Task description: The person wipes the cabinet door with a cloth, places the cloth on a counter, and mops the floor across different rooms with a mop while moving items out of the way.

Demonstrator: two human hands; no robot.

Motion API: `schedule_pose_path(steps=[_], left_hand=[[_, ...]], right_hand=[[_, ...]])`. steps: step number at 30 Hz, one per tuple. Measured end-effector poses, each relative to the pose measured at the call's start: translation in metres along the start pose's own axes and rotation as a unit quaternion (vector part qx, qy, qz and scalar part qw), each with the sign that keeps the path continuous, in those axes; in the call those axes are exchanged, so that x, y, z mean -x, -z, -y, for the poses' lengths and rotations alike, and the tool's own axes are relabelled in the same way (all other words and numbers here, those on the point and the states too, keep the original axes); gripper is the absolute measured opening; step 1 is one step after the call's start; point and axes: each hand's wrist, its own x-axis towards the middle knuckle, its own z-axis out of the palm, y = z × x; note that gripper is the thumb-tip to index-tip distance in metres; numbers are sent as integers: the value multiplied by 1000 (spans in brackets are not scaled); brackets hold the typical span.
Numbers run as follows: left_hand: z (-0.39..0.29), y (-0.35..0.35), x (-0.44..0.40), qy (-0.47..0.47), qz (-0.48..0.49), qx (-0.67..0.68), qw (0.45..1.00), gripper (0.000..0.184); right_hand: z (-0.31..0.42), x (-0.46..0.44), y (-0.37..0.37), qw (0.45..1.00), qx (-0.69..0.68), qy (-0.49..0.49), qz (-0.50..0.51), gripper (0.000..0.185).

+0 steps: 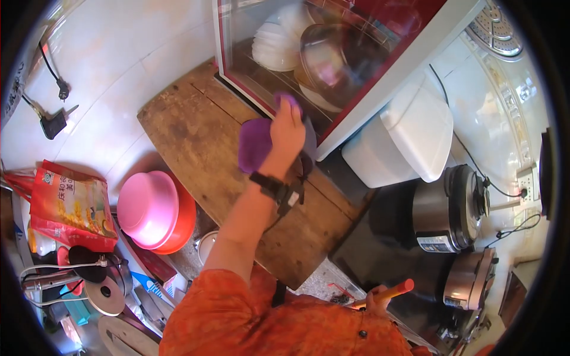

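Orange shirt cloth (267,320) fills the bottom of my head view. From it, the left arm stretches up, and I see the left hand (289,135) gripping a purple cloth (254,145), plain and soft-edged, one part spread flat-looking, another bunched by the fingers. It sits over the worn wooden surface (196,124), just beside the red-and-white cabinet (380,83). My right hand (377,301), low down, is closed around an orange rod (399,289) with a red end. Chinese characters mark the red bag (71,207), too small for me to read surely; the cooker (442,204) bears an illegible pale label.
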Motion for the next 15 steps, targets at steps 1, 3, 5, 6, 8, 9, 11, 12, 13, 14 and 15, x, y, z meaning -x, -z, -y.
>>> schedule_pose_path(steps=[1,3,5,6,8,9,11,12,13,14,15], left_hand=[[-12,8,-13,-34,-10,0,999,31],[-18,0,-4,-23,-27,-8,999,30],[-13,-9,17,29,-23,-26,999,31],[1,-15,28,24,-21,-25,999,31],[26,-17,47,106,90,-77,987,31],[24,-13,46,106,89,-79,987,31],[18,-9,32,95,84,-45,991,30],[7,-6,23,95,83,-45,991,30],[-12,-1,13,24,43,-24,999,30],[-28,2,7,-46,3,-1,999,29],[-40,3,9,-45,2,-1,999,29]], right_hand=[[-2,2,0,1000,-4,-3,-4,9],[6,-1,2,1000,-12,-3,-4,9],[7,-6,1,1000,-24,1,-11,9],[5,-5,0,1000,-10,10,-18,9],[5,1,0,1000,4,16,-21,9],[9,0,2,1000,-11,-22,-1,10],[12,-4,2,998,-29,-56,17,11],[11,-2,3,998,-26,-60,14,11],[11,-2,3,998,-24,-64,11,11],[12,-1,2,998,-23,-64,10,11],[13,0,3,997,-27,-75,15,10]])
